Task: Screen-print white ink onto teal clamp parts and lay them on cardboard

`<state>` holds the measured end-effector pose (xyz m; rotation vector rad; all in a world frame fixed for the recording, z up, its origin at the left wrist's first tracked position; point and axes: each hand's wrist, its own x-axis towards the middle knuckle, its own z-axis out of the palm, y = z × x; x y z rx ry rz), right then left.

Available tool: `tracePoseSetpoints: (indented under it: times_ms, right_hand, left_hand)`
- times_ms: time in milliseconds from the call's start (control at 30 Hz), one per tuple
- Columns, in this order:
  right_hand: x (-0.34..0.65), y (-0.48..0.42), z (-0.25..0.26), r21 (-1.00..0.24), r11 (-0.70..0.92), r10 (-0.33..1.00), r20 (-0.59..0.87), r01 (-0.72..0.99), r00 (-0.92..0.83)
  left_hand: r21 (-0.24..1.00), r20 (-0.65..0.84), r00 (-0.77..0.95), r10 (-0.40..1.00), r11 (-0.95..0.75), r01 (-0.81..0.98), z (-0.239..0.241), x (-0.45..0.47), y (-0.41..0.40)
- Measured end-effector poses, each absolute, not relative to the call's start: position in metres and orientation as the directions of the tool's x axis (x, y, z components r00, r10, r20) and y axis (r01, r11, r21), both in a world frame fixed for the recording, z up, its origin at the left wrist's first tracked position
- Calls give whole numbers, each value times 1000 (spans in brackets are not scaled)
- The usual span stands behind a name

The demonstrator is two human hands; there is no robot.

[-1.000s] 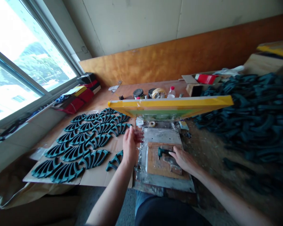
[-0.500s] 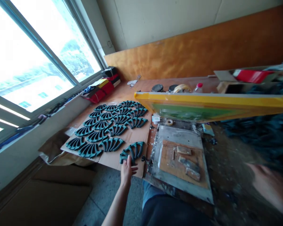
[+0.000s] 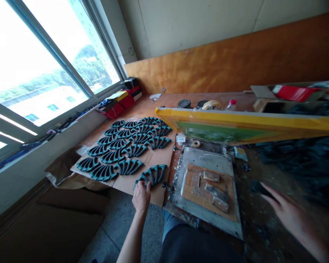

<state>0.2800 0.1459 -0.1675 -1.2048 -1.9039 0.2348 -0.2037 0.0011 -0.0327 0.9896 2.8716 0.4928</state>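
My left hand (image 3: 141,195) rests at the near edge of a cardboard sheet (image 3: 159,156), its fingers curled on the end of a teal curved ribbed piece (image 3: 154,174) that lies there. My right hand (image 3: 292,215) is blurred low on the right, fingers stretched out, their tips touching a dark piece (image 3: 257,186) on the stained table. Between my hands lies a metal plate (image 3: 205,157) with a wooden jig (image 3: 208,186) on it, with nothing loaded on the jig. A yellow-framed printing screen (image 3: 235,122) stands tilted up above the plate.
Rows of several teal pieces (image 3: 126,144) cover the cardboard. A heap of dark pieces (image 3: 304,157) fills the right side. Jars (image 3: 184,103), a tape roll (image 3: 212,105) and a small bottle (image 3: 230,104) stand at the back. Red and black items (image 3: 120,100) lie by the window.
My right hand left the jig, taking the teal piece off it, and swung right to the table. My left hand moved down to the piece at the cardboard's edge. My view turned left.
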Motion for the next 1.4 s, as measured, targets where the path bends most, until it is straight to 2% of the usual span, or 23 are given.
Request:
tracePoseSetpoints:
  times_ms: [67, 100, 233, 367, 467, 600, 700, 900, 1033, 1133, 1233, 1300, 1333, 1400]
  right_hand:
    - [241, 140, -144, -466, 609, 764, 563, 642, -317]
    - [221, 137, -132, -426, 660, 728, 567, 618, -386]
    - [158, 134, -103, -303, 796, 586, 601, 524, -543]
    - [133, 142, -104, -211, 826, 524, 631, 523, -572]
    - [130, 148, -112, -157, 829, 491, 666, 537, -562]
    - [133, 153, -122, -94, 834, 448, 692, 544, -567]
    - [135, 154, -129, -66, 832, 440, 683, 551, -583]
    - [137, 152, -140, -52, 812, 448, 695, 582, -563]
    - [135, 147, -133, -92, 785, 503, 671, 613, -544]
    - [128, 142, -118, -126, 758, 551, 650, 641, -524]
    - [117, 138, -108, -81, 800, 507, 621, 594, -598]
    - [109, 137, -109, -42, 850, 442, 600, 526, -667]
    - [107, 137, -110, -38, 857, 433, 594, 514, -678]
    - [107, 137, -112, -64, 831, 479, 588, 552, -652]
  left_hand:
    - [250, 188, -708, 680, 664, 704, -42, -183, 7]
    - [213, 212, -680, 702, 646, 733, -48, -174, 12]
    - [137, 136, -717, 683, 704, 697, -66, -160, 38]
    - [130, 179, -753, 634, 743, 656, -69, -167, 48]
    - [100, 230, -704, 672, 703, 704, -66, -175, 45]
    - [11, 337, -479, 810, 505, 863, -49, -192, 56]
    - [20, 307, -355, 883, 367, 930, -29, -210, 85]
    - [117, 144, -391, 909, 376, 919, -14, -237, 136]
    - [158, 147, -450, 881, 428, 890, -26, -243, 141]
    - [215, 191, -444, 875, 404, 889, -23, -236, 141]
    - [343, 262, -369, 892, 271, 899, 6, -213, 151]
    - [494, 318, -309, 896, 122, 861, 42, -188, 161]
    - [579, 344, -286, 894, 37, 814, 62, -172, 165]
    - [824, 406, -285, 868, -213, 525, 105, -140, 170]
